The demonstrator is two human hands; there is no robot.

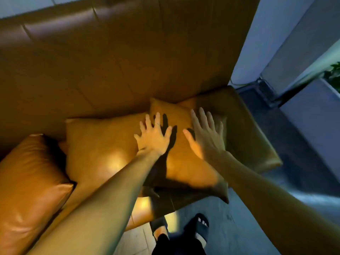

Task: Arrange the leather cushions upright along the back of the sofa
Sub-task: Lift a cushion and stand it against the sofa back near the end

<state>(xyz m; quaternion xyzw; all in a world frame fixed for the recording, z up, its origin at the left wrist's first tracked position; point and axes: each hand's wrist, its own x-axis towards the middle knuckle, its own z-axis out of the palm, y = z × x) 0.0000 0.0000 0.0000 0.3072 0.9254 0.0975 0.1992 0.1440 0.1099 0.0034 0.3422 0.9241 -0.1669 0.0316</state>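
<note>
Two open palms on rightmost cushion (185,155), nothing grasped.

Left hand (153,138) and right hand (206,137) both spread flat, fingers splayed, over upper face of that cushion; contact likely, can't confirm through shadow. Cushion tilted, top corner against sofa back (110,61), lower corner hanging past seat (244,126) front edge. Middle cushion (99,144) just beside it on left, leaning on back, touching or overlapping, can't tell which. Third cushion (31,181) further left, near, lying more forward. Feet in black slides (197,224) on floor below. Risks, judged: slick leather plus flat-palm push, no grip, so could slide forward off seat edge; overhanging lower corner makes tipping likely once pressure drops; shoving sideways could knock middle cushion over. No brand, label or readable text anywhere.
</note>
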